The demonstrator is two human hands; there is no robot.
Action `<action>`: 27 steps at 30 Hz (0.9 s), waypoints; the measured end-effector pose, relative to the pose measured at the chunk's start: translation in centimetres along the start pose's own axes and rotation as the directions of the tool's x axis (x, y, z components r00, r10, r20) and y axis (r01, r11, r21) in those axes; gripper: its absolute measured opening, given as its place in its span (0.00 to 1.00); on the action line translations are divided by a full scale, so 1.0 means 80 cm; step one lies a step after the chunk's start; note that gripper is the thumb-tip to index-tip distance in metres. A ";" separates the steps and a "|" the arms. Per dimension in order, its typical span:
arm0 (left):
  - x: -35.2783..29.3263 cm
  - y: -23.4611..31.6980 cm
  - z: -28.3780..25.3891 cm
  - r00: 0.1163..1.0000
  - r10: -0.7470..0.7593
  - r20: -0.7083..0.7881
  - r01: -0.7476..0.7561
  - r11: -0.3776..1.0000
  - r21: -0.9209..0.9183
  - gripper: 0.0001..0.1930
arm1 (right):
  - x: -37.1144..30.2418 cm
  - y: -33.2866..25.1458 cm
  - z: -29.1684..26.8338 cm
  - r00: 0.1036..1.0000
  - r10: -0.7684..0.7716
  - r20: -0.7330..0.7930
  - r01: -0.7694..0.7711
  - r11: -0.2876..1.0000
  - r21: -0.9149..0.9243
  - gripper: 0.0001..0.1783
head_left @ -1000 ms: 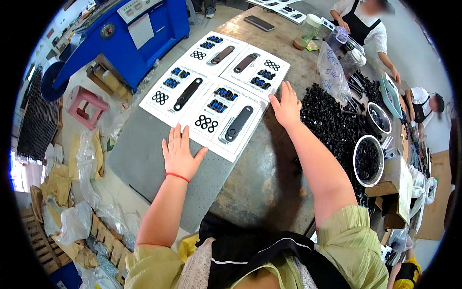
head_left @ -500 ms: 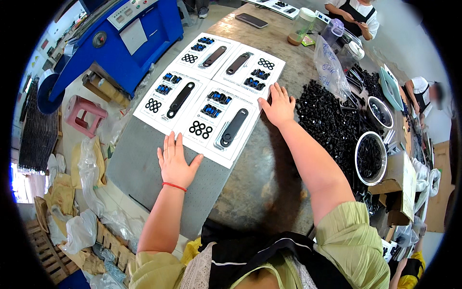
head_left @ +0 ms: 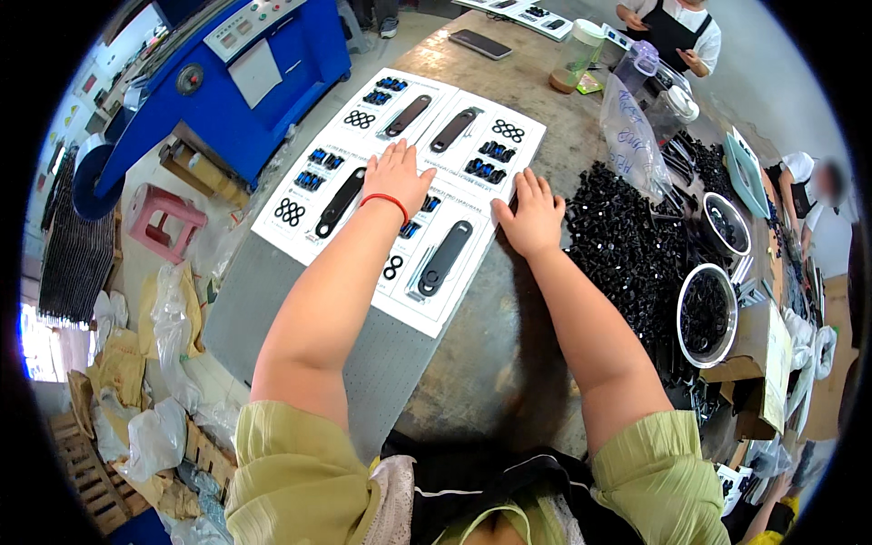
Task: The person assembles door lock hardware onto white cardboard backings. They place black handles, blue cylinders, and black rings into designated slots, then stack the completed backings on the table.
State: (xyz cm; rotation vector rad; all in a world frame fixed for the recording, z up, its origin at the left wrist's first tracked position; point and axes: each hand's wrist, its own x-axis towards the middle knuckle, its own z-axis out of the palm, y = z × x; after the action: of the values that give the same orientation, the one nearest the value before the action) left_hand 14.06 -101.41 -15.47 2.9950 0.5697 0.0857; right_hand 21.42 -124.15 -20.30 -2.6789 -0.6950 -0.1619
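Note:
White printed cards [head_left: 413, 315] lie edge to edge on the table, carrying black rounded bars [head_left: 445, 258], blue-and-black part sets [head_left: 485, 171] and black rings [head_left: 290, 212]. My left hand [head_left: 397, 182] rests flat over the middle of the cards, fingers stretched out and holding nothing. It hides some of the parts on the near right card. At the right edge of the cards lies my right hand [head_left: 532, 216], fingers apart and touching the border. A grey dotted mat [head_left: 372, 350] sits beneath the cards' near side.
Right of the cards lies a heap of small black parts [head_left: 618, 245], with two metal bowls [head_left: 681, 313]. Farther back are a phone [head_left: 480, 44], a brown-bottomed jar [head_left: 576, 56] and a clear bag [head_left: 627, 136]. A blue machine [head_left: 236, 100] stands left; other people work at far right.
My left hand has moved from the near edge of the cards forward and right onto their middle. My right hand stays at the right edge. The view has shifted slightly.

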 end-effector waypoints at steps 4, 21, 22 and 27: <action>0.020 0.013 -0.002 0.993 -0.065 0.098 0.068 0.997 -0.029 0.33 | 0.001 0.003 -0.001 1.000 0.000 -0.003 0.000 1.000 -0.023 0.40; 0.019 0.016 -0.018 0.991 -0.029 0.131 0.022 0.999 0.049 0.36 | -0.002 0.001 -0.013 0.997 -0.019 -0.076 0.026 0.995 0.099 0.38; 0.019 0.018 -0.020 0.991 -0.032 0.134 0.024 0.998 0.057 0.36 | -0.002 0.001 -0.012 0.997 -0.018 -0.075 0.026 0.995 0.100 0.39; 0.022 0.023 -0.027 0.987 -0.046 0.156 0.036 0.997 0.068 0.38 | -0.002 -0.001 -0.018 0.999 -0.013 -0.053 0.019 0.994 0.105 0.39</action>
State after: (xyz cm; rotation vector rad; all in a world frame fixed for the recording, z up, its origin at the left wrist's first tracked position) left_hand 16.24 -102.33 -13.11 3.0143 0.6273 -0.1745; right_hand 21.20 -124.74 -18.99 -2.5598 -0.6894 -0.1929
